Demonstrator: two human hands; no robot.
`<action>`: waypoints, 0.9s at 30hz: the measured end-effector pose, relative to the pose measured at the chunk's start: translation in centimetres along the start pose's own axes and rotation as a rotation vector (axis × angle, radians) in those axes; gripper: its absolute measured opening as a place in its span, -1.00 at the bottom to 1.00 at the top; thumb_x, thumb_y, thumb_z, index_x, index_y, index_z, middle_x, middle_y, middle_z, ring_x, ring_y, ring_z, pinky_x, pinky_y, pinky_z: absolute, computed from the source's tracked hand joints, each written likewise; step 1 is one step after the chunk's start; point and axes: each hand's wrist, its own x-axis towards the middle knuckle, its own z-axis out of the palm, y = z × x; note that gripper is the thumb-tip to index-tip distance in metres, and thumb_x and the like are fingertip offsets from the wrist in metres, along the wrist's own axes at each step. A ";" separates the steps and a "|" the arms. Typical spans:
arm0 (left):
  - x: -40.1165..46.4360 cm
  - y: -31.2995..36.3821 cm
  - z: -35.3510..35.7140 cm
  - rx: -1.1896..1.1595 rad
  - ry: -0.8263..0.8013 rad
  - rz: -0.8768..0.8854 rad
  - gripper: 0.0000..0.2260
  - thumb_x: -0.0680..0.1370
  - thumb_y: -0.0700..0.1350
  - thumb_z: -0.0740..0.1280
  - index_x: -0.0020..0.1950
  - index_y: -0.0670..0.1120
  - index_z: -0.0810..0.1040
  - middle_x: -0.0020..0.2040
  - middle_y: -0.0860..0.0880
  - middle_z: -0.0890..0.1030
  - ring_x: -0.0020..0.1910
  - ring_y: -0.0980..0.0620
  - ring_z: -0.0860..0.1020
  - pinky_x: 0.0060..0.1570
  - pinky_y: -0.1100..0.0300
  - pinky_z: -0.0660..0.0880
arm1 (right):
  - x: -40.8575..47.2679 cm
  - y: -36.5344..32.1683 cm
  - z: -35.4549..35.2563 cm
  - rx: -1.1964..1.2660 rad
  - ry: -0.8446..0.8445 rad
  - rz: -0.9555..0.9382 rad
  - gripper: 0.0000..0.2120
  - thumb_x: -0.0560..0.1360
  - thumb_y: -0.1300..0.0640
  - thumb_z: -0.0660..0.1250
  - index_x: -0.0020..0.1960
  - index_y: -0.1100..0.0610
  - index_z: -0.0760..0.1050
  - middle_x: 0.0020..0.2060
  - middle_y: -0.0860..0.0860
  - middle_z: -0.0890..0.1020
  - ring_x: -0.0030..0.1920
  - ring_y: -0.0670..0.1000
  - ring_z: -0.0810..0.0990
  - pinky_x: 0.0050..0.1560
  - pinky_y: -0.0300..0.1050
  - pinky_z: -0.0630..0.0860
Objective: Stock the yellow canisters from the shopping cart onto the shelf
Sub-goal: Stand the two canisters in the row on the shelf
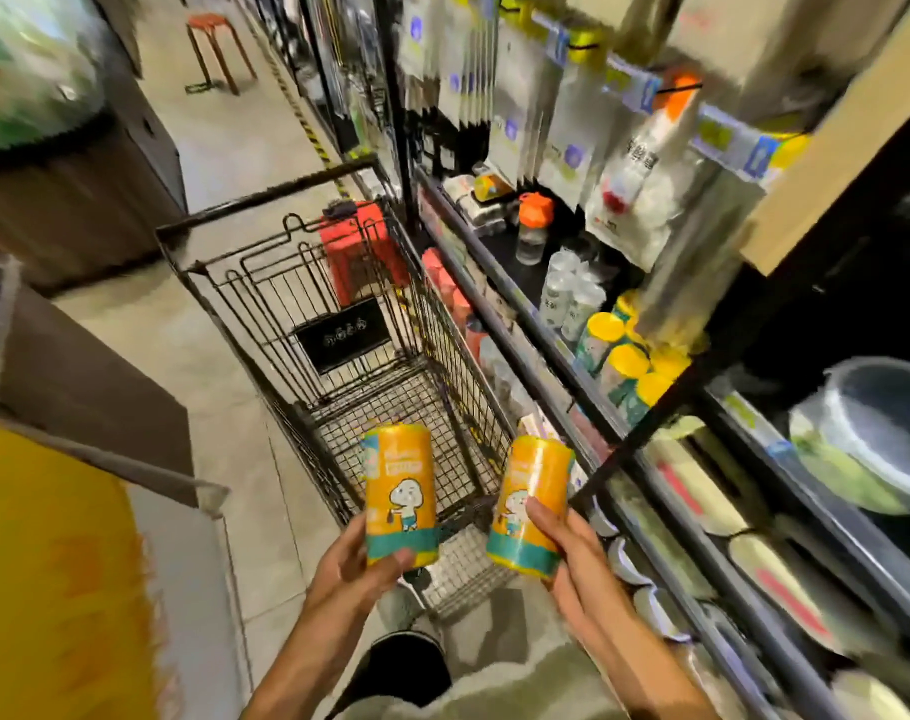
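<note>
I hold 1 canister (pixel 400 493) in my left hand (pixel 356 561), 1 canister (pixel 531 504) in my right hand (pixel 572 558); the cart (pixel 369 324) looks empty, several stand shelved (pixel 627 358), these 2 remain.

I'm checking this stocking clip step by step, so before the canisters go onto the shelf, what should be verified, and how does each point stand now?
1. Left hand holds a yellow canister near its base: ok.
2. Right hand holds the second canister near its base: ok.
3. Both canisters are clear of the shopping cart, held above its near end: ok.
4. Yellow-lidded canisters already on the shelf mark the target spot: ok.
5. Free space beside them: cannot tell, a hanging packet hides part of that row.
6. More canisters left in the cart: none visible.
</note>
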 end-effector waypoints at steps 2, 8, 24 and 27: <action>-1.3 -0.9 0.9 0.026 -0.026 -0.008 -0.29 0.23 -0.08 0.59 0.36 -0.10 0.50 0.22 -0.18 0.63 0.20 -0.21 0.61 0.23 -0.06 0.52 | -2.2 0.3 -1.4 0.008 -0.009 -0.051 -0.25 0.19 0.08 0.67 0.31 0.24 0.50 0.16 0.20 0.67 0.12 0.14 0.68 0.06 -0.02 0.64; -3.9 -2.8 3.9 0.066 -0.146 -0.029 -0.36 0.30 -0.24 0.61 0.34 -0.19 0.49 0.18 -0.21 0.66 0.14 -0.21 0.63 0.19 0.00 0.56 | -9.6 1.8 -4.5 0.005 0.061 -0.147 -0.42 0.29 0.07 0.63 0.24 0.19 0.54 0.15 0.16 0.68 0.12 0.09 0.68 0.02 -0.08 0.64; -7.0 -5.1 7.1 0.457 -0.851 -0.132 -0.21 0.13 0.08 0.65 0.30 -0.06 0.53 0.16 -0.07 0.69 0.16 -0.06 0.64 0.05 0.17 0.57 | -26.3 12.4 -6.0 0.285 0.709 -0.456 -0.41 0.30 0.04 0.58 0.27 0.19 0.53 0.12 0.17 0.69 0.12 0.21 0.67 0.22 0.23 0.55; -9.0 -6.1 8.5 0.481 -0.916 -0.142 -0.14 0.05 0.14 0.70 0.29 -0.08 0.55 0.16 -0.11 0.68 0.15 -0.08 0.65 0.02 0.21 0.60 | -29.7 13.9 -6.3 0.334 0.799 -0.479 -0.27 0.16 -0.03 0.66 0.26 0.14 0.54 0.07 0.11 0.72 0.07 0.16 0.70 0.11 0.14 0.58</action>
